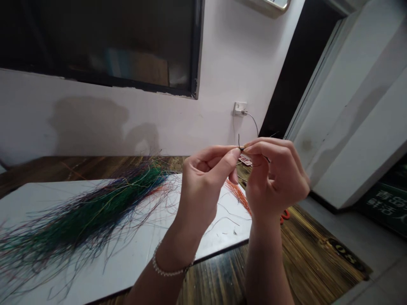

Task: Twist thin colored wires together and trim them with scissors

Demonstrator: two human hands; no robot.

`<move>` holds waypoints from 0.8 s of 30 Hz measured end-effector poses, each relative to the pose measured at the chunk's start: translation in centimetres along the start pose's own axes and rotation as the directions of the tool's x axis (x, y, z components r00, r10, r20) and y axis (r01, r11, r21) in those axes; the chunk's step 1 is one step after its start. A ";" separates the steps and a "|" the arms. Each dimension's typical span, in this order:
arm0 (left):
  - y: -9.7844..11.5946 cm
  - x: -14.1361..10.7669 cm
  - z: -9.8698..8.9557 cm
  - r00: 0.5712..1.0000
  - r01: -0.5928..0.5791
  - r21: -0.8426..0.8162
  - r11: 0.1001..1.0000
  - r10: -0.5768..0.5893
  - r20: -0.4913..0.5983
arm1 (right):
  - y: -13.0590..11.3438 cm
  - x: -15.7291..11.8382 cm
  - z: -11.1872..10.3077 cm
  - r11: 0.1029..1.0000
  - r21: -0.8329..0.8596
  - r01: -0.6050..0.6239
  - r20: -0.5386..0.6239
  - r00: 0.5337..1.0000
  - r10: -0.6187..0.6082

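My left hand (pixel 206 178) and my right hand (pixel 275 173) meet above the board, thumbs and fingertips pinched together. Between them is a thin dark wire (pixel 239 141), one end sticking straight up from the pinch. The small black part where the fingertips meet is mostly covered. To the left a large loose bundle of thin wires (pixel 104 207), green, blue and purple, spreads out. Orange wires (pixel 238 195) lie below and partly behind my right hand. Several short loose strands (pixel 225 219) are scattered on the white board (pixel 165 243).
The board rests on a dark wooden table (pixel 308 250). Red loops (pixel 285 216), perhaps tool handles, show beside my right wrist. Behind the table, a wall socket (pixel 240 109) holds a plug with a cable. A dark doorway (pixel 295 63) stands at the right.
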State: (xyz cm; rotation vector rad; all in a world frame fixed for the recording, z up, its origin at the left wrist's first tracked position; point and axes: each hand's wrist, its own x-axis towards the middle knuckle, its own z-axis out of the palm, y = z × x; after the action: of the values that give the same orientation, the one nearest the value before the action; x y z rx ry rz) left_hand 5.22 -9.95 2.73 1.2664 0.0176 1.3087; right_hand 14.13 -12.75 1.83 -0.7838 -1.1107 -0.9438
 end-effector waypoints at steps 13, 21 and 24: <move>-0.3 -0.7 0.4 0.950 -0.282 0.378 0.882 0.312 -0.020 | 0.0 0.2 -0.5 0.996 0.085 0.006 0.023 1.000 -0.008; -0.1 -0.5 -0.5 0.911 -0.394 0.566 0.724 0.389 0.136 | 0.5 0.2 -0.4 1.000 0.021 -0.006 0.049 0.999 0.004; 0.2 -0.3 -1.1 0.853 -0.494 0.663 0.563 0.462 0.243 | 0.6 0.2 -0.3 0.995 0.079 -0.065 0.090 0.994 0.058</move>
State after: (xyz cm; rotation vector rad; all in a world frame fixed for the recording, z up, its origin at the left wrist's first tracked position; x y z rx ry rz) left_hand 4.30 -9.47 2.23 2.0724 0.1755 1.8464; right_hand 14.87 -12.86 1.92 -0.7944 -1.1870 -0.8137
